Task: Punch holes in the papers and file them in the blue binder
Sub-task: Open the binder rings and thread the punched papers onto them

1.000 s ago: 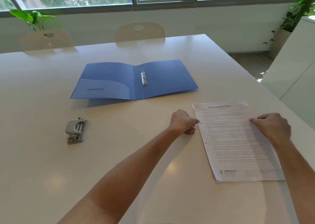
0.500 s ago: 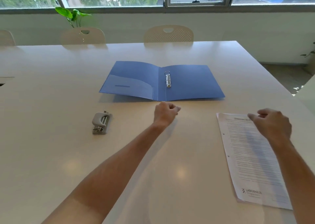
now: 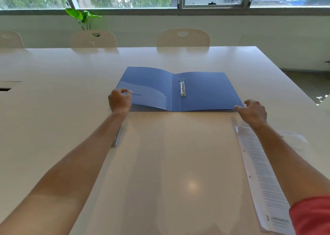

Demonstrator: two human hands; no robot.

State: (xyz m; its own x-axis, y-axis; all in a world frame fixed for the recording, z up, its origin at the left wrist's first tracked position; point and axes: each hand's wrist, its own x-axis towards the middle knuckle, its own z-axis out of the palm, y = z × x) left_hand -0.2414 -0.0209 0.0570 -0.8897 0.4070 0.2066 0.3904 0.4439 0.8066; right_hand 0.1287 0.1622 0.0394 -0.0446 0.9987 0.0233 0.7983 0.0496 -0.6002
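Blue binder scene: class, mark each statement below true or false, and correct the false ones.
1. The blue binder lies open on the table. True.
2. The papers are already on the binder's rings. False: they lie on the table near the right forearm, and the rings are bare.
3. The papers show punched holes along one edge. True.
4. The left hand is at the binder's left edge. True.
5. The right hand presses on the papers. False: it is at the binder's near right corner.
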